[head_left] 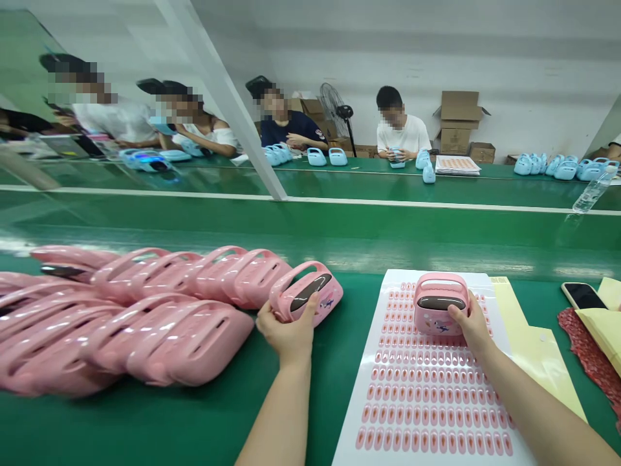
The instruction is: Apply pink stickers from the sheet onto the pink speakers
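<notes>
Head view: left hand [291, 335] pinches a tilted pink case [310, 288], right hand [475, 325] pinches a second case [438, 316].

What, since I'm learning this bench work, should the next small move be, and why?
Probably let the left hand settle its pink handled case and release it: that case sits tilted at the end of the back row of cases, while the right hand holds a second case over the sticker sheet, where a free hand might help.
</notes>
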`<state>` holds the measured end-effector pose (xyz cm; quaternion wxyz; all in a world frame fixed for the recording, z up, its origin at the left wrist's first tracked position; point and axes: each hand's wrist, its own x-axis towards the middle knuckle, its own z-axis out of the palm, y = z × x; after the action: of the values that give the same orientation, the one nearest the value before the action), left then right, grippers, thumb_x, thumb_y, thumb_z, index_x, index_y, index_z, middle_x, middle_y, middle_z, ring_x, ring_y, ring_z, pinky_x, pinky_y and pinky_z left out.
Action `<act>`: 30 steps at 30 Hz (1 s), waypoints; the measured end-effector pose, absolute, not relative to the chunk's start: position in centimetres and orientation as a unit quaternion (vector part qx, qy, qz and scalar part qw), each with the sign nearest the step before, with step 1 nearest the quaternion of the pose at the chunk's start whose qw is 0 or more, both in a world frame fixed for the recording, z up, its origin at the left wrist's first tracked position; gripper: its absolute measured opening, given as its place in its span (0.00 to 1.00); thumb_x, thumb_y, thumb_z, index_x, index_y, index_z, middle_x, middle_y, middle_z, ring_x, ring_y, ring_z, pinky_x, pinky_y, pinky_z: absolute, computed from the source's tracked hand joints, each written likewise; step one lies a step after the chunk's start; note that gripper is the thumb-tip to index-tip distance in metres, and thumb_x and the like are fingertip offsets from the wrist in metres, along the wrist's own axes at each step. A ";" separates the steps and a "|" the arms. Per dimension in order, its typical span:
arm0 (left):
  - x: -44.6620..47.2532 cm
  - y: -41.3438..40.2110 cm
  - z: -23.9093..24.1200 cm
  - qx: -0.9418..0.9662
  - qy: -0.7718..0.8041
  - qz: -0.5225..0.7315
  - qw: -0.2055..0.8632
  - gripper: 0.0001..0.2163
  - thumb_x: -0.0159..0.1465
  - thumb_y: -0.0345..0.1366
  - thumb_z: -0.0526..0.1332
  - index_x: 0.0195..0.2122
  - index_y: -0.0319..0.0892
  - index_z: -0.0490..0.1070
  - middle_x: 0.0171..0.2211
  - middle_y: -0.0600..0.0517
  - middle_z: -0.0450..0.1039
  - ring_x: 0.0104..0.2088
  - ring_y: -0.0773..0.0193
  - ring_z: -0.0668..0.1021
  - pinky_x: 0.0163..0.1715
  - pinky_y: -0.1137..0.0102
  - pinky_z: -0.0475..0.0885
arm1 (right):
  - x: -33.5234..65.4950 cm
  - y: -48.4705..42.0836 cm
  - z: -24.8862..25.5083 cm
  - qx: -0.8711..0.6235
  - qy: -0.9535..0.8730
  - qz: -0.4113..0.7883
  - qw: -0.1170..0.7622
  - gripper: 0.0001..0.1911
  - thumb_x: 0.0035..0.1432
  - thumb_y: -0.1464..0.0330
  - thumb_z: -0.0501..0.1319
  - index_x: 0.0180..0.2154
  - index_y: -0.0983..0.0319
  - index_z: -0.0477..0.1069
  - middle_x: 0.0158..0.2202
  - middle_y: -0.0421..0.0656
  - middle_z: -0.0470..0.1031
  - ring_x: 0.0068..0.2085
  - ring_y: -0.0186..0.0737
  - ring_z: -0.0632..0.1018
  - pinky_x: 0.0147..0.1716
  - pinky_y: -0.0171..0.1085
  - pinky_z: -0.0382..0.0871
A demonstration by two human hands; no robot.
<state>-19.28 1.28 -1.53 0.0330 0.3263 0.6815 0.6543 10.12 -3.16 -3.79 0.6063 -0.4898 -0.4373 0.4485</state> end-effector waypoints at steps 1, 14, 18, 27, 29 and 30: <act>-19.3 1.3 -1.6 0.332 0.682 0.651 0.026 0.31 0.36 0.52 0.66 0.37 0.41 0.62 0.38 0.46 0.62 0.45 0.47 0.67 0.50 0.51 0.61 | 10.1 -3.2 -3.7 -0.490 -0.436 0.449 0.607 0.33 0.38 0.51 0.65 0.44 0.62 0.65 0.41 0.47 0.72 0.43 0.47 0.72 0.43 0.42 0.66; -22.2 0.4 -3.2 0.463 0.699 0.537 0.091 0.35 0.40 0.45 0.69 0.48 0.44 0.58 0.43 0.48 0.66 0.47 0.51 0.70 0.49 0.57 0.66 | 10.1 -3.7 -3.8 -0.540 -0.452 0.425 0.568 0.34 0.35 0.50 0.65 0.43 0.62 0.65 0.40 0.48 0.72 0.43 0.51 0.72 0.43 0.44 0.65; -23.2 0.4 -3.1 0.493 0.698 0.515 0.068 0.43 0.38 0.43 0.70 0.56 0.44 0.54 0.49 0.45 0.62 0.54 0.47 0.64 0.54 0.55 0.60 | 10.2 -3.8 -3.7 -0.551 -0.450 0.424 0.560 0.34 0.35 0.50 0.65 0.43 0.62 0.65 0.41 0.47 0.72 0.43 0.51 0.72 0.43 0.44 0.65; -25.4 0.1 -2.7 0.427 0.696 0.551 0.170 0.37 0.43 0.35 0.66 0.56 0.44 0.57 0.38 0.48 0.68 0.39 0.55 0.74 0.39 0.60 0.71 | 10.5 -3.6 -4.0 -0.542 -0.452 0.421 0.570 0.33 0.35 0.51 0.65 0.43 0.61 0.66 0.41 0.47 0.72 0.44 0.50 0.72 0.44 0.44 0.65; -25.2 -0.2 -1.8 0.402 0.697 0.572 0.158 0.33 0.44 0.34 0.65 0.54 0.43 0.59 0.37 0.48 0.69 0.39 0.55 0.73 0.38 0.62 0.70 | 10.6 -3.5 -4.2 -0.539 -0.455 0.423 0.568 0.33 0.36 0.51 0.65 0.43 0.62 0.66 0.41 0.47 0.72 0.43 0.50 0.72 0.44 0.45 0.65; -25.0 -0.3 -1.3 0.391 0.694 0.585 0.155 0.32 0.45 0.34 0.65 0.53 0.42 0.60 0.36 0.49 0.69 0.38 0.57 0.73 0.36 0.64 0.70 | 10.6 -3.4 -4.4 -0.538 -0.456 0.427 0.565 0.33 0.35 0.51 0.65 0.43 0.62 0.65 0.41 0.47 0.72 0.43 0.50 0.72 0.44 0.45 0.65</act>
<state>-24.98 -0.28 -1.29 0.1550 0.3905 0.6941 0.5845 10.60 -3.39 -4.37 0.5650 -0.5383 -0.4564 0.4273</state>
